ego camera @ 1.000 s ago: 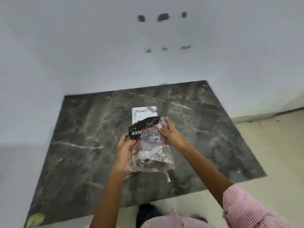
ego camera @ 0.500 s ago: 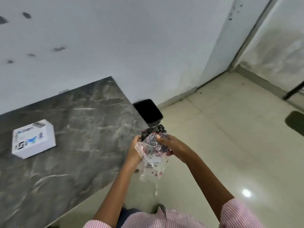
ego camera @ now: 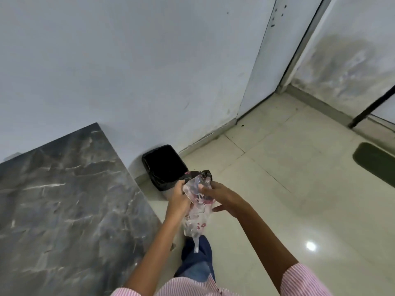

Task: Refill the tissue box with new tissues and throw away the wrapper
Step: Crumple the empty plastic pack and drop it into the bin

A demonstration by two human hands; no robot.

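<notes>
bin [ego camera: 163, 165] closer now, wrapper [ego camera: 197, 202] between both hands

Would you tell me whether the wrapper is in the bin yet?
Not yet. The wrapper is gripped by the left hand and the right hand, short of the open black bin.

Pale tile floor [ego camera: 277, 199]: black bin [ego camera: 164, 165] by wall; dark mat [ego camera: 376, 163], prob., far right.

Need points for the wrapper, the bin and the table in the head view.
wrapper [ego camera: 197, 207]: head view, clear plastic middle, held between both hands.
bin [ego camera: 164, 162]: head view, dark open mouth, on the floor beside the wall.
table [ego camera: 64, 199]: head view, bare dark marble top.
</notes>
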